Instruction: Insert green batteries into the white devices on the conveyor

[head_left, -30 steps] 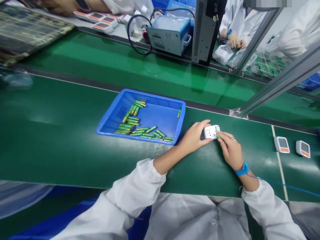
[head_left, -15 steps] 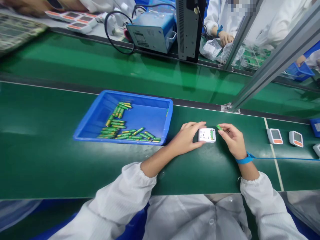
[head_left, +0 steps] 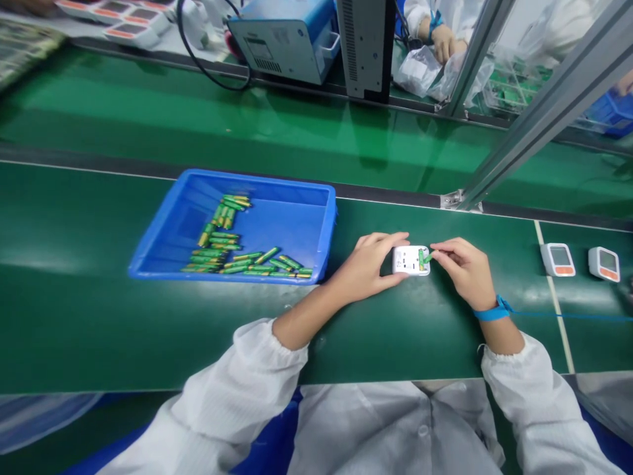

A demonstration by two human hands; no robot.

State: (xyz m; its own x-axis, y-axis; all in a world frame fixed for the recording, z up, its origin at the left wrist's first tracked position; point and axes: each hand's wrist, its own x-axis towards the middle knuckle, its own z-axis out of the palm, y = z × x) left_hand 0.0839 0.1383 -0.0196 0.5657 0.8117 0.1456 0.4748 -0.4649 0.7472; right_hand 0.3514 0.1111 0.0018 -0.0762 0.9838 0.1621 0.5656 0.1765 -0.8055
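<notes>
A small white device (head_left: 406,261) lies back side up on the green bench, its battery compartment showing at the right end. My left hand (head_left: 370,265) grips it from the left, thumb along the near edge and fingers along the far edge. One green battery shows in the compartment. Between thumb and fingertips my right hand (head_left: 462,267) pinches another green battery (head_left: 428,258), tilted, with its tip at the compartment. A blue wristband circles my right wrist. Left of my hands, a blue bin (head_left: 330,227) holds several green and gold batteries (head_left: 212,252).
Two white devices with screens and orange strips, a nearer one (head_left: 558,259) and a farther one (head_left: 604,264), stand at the right. A metal post (head_left: 524,112) rises behind my right hand. Across the bench are a blue-grey box (head_left: 279,49) and a co-worker's hand (head_left: 444,45).
My right hand has brought its battery left and down, from beside the device to its compartment. My left hand still holds the device. The whole view has shifted slightly.
</notes>
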